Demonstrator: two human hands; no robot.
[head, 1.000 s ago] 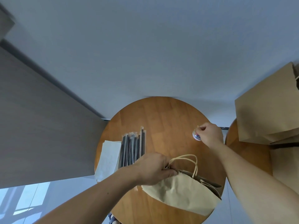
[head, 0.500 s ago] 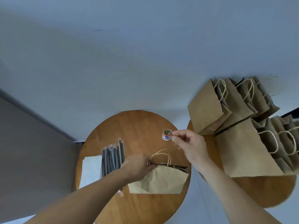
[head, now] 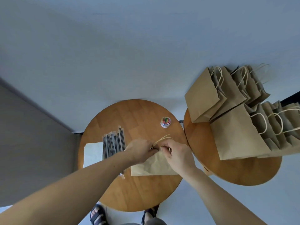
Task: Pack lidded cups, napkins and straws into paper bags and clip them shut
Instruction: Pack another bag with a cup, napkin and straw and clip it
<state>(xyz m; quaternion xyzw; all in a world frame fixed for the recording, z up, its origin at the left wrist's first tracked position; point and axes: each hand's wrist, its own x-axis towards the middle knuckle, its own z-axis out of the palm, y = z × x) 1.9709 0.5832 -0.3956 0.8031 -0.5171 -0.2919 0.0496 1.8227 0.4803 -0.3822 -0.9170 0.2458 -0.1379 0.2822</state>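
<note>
Paper bag (head: 154,164) lies flat at the frame's centre on a round wooden table (head: 138,192), its contents hidden. The left hand (head: 139,148) and right hand (head: 177,153) both pinch its top edge (the twine handles poke out above). Just up and right of them, a small clear tub (head: 165,122) holds coloured paper clips. Wrapped straws (head: 113,143) and napkins (head: 93,153) lie to the left; more paper bags (head: 235,135) crowd a second table (head: 243,172) at the right.
</note>
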